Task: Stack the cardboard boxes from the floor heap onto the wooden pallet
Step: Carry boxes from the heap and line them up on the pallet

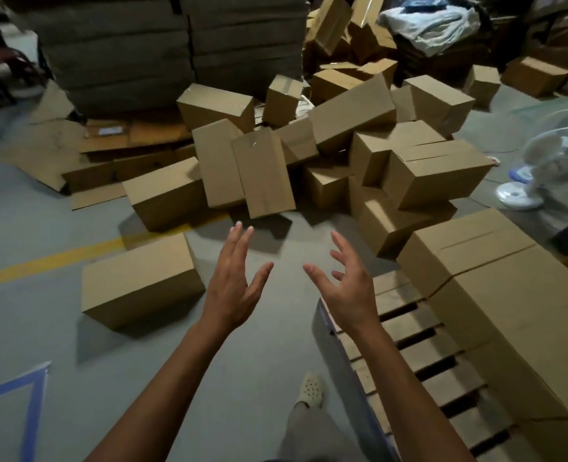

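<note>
The boxes [262, 175] were plain brown cardboard, matt and smooth; one carried a strip of glossy clear tape [286, 83]. Flat sheets [109, 151] beside them were the same cardboard, creased and scuffed. The pallet [409, 331] was bare wood, its slats rough and dull. The floor [59, 328] looked like smooth grey paint with a faint sheen, crossed by a worn yellow painted line [49, 261]. The fan [555, 155] was white plastic. The shoe [310, 390] looked like pale moulded plastic, perforated. The bundle [435, 28] was crumpled pale cloth.
</note>
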Demonstrator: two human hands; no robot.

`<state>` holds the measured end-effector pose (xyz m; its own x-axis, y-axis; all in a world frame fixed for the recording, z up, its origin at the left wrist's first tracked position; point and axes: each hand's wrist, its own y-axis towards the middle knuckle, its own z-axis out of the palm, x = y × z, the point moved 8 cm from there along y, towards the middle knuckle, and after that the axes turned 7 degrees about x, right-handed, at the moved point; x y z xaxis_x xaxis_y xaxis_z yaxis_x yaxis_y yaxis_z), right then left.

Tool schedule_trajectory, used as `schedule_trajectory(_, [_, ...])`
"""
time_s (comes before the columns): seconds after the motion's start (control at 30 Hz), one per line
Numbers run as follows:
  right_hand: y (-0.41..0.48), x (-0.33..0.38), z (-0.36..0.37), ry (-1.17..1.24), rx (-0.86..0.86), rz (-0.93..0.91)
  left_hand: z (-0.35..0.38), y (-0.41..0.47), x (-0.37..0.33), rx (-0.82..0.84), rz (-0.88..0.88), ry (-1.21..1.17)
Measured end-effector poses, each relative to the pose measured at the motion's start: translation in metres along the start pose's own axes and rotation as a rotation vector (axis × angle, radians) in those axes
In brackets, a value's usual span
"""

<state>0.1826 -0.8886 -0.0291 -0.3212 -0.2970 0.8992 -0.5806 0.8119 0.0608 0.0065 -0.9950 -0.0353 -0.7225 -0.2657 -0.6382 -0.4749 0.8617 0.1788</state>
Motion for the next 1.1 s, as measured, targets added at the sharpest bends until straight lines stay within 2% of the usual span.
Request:
schedule_trajectory(0.2, [0.132,-0.032,0.008,-0.046,0.047,0.024,0.016,0.111,0.046,-0.021,-0.097,0.042])
schedule_trajectory(0.4, [0.234,-0.122,0.053,-0.254,0.238,0.203,0.089,0.182,0.132,0.216,-0.318,0.027])
schedule_trajectory(0.57, [0.308,-0.181,0.089,-0.333,0.380,0.326,0.125,0.248,0.194,0.311,-0.421,-0.015])
schedule_trajectory(0.83, [0.484,-0.195,0.135,-0.291,0.310,0.414,0.130,0.418,0.279,0.276,-0.447,-0.104])
schedule_trajectory(1.1, [0.638,-0.182,0.153,-0.174,0.270,0.451,0.124,0.573,0.333,0.354,-0.408,-0.083])
